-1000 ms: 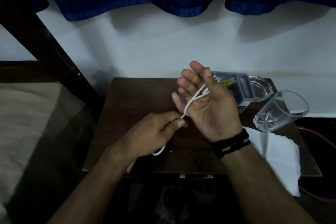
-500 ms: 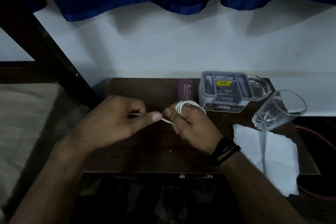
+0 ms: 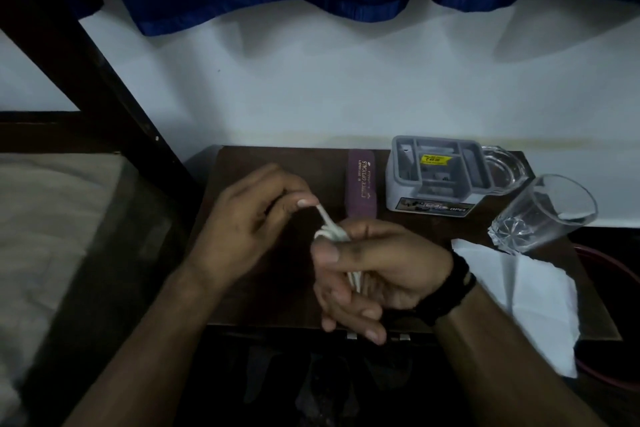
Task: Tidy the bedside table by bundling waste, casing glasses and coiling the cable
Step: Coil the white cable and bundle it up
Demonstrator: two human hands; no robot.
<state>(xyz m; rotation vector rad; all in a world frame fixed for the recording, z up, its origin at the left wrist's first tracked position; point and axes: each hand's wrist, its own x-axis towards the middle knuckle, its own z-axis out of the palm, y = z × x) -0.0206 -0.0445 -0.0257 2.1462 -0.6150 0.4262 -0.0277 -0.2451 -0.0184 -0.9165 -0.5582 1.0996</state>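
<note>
A thin white cable is looped around the fingers of my right hand, which holds the loops above the middle of the dark wooden bedside table. My left hand pinches the cable's free end just up and left of the loops. A purple glasses case lies closed behind my hands. A white tissue lies flat on the table's right front corner, partly over the edge.
A grey plastic organiser stands at the back right, with a glass ashtray beside it and a clear drinking glass in front. A bed frame post and mattress are at the left. A red hose lies at the right.
My right hand has turned from palm up to fingers pointing down, with more cable loops round it. My left hand has carried the free end up and over towards the loops.
</note>
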